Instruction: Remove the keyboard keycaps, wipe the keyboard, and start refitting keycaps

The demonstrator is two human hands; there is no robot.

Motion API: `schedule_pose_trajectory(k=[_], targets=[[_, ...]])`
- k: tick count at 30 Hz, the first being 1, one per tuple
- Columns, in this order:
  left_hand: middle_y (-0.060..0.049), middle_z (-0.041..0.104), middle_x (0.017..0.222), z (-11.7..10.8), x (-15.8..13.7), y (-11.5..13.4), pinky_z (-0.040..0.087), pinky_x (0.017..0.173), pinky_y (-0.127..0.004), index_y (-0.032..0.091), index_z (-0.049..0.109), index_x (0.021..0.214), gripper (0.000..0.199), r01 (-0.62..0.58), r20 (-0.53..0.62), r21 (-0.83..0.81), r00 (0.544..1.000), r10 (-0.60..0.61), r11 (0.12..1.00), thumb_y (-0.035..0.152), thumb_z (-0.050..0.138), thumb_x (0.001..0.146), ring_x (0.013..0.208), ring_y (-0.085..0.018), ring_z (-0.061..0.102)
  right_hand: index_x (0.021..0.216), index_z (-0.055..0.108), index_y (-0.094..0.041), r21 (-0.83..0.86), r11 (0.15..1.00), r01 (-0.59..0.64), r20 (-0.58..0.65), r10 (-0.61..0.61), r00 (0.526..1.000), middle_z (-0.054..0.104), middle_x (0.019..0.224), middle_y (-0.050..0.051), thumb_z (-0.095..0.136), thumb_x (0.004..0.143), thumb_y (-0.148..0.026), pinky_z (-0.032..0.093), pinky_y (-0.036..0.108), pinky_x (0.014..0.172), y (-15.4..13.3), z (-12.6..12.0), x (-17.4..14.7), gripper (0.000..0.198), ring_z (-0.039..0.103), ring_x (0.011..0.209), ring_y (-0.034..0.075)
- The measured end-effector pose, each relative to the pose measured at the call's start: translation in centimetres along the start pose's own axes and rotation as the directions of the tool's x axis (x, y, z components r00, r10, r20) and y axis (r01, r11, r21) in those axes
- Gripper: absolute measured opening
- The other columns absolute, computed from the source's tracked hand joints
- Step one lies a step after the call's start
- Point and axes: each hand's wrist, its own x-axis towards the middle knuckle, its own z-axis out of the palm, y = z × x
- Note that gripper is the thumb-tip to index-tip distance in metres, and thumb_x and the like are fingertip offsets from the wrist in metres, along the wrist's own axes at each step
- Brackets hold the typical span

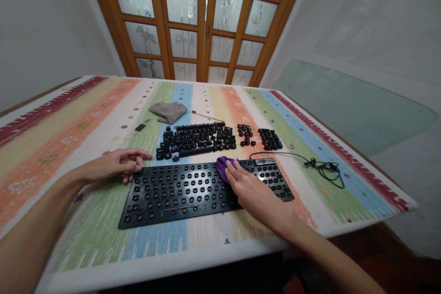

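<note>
A black keyboard (175, 188) with its keycaps off lies flat on the table, showing rows of bare key posts. My left hand (119, 164) is at its upper left corner, thumb and curled fingers against the edge, the index finger stretched past it. Pressed onto the keyboard's upper right part is a purple cloth (222, 168), bunched under the fingers of my right hand (246, 188). The hand and cloth hide some of the posts there. Just behind the keyboard, the loose black keycaps (198, 138) are laid out in groups like a keyboard layout.
Behind the keycaps lie a grey cloth (168, 111), a thin rod-like tool (208, 116) and a small black piece (140, 127) with thin wires. The keyboard's cable (330, 172) is coiled at right. A striped tablecloth (86, 220) covers the table.
</note>
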Motion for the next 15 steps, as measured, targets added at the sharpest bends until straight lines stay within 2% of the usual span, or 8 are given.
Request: schedule_pose_trajectory(k=[4,8,12,14,15], targets=[[-0.002,0.054,0.09,-0.2,0.1,-0.4,0.046,0.058,-0.025,0.015,0.046,0.132,0.058,-0.006,0.018,0.005,1.0,0.006,1.0,0.05,0.058,0.086,0.064,-0.012,0.054,0.123,0.06,0.008,-0.143,0.989,0.042,-0.005,-0.043,0.999,0.059,0.13,0.031,0.044,0.072,0.009,0.057,0.043,0.094,-2.0,-0.9,-1.7,0.053,0.06,0.12,0.037],[-0.002,0.054,0.091,0.0,0.1,-0.1,0.046,0.057,-0.025,0.014,0.047,0.129,0.056,-0.01,0.017,-0.006,1.0,0.01,1.0,0.049,0.058,0.087,0.064,-0.011,0.054,0.12,0.063,0.008,-0.169,0.98,0.104,-0.025,-0.11,0.994,0.061,0.126,0.03,0.046,0.073,0.006,0.059,0.04,0.092,-3.4,-1.3,-3.6,0.05,0.063,0.116,0.035],[-0.002,0.054,0.09,0.2,0.0,0.3,0.046,0.056,-0.025,0.014,0.047,0.128,0.057,-0.002,0.012,-0.022,1.0,0.002,1.0,0.049,0.059,0.085,0.064,-0.012,0.054,0.113,0.068,0.005,-0.043,0.983,0.18,0.003,-0.18,0.984,0.065,0.122,0.028,0.05,0.073,0.003,0.057,0.041,0.095,-3.2,-2.6,-4.8,0.044,0.065,0.113,0.034],[-0.002,0.053,0.089,0.2,-0.1,0.3,0.046,0.056,-0.025,0.013,0.048,0.128,0.057,-0.004,0.007,-0.023,1.0,0.004,1.0,0.048,0.06,0.084,0.063,-0.012,0.053,0.108,0.072,-0.004,0.077,0.987,0.143,0.064,-0.148,0.987,0.072,0.112,0.021,0.05,0.073,0.004,0.059,0.037,0.089,-2.7,-3.9,-5.0,0.042,0.072,0.099,0.028],[-0.002,0.054,0.088,0.2,-0.1,0.4,0.046,0.057,-0.025,0.013,0.048,0.128,0.056,-0.005,0.004,-0.02,1.0,0.006,1.0,0.047,0.06,0.085,0.064,-0.012,0.053,0.105,0.074,-0.01,0.149,0.985,0.083,0.128,-0.102,0.986,0.075,0.103,0.014,0.05,0.073,0.005,0.061,0.031,0.081,-2.3,-4.6,-4.8,0.043,0.074,0.085,0.023]])
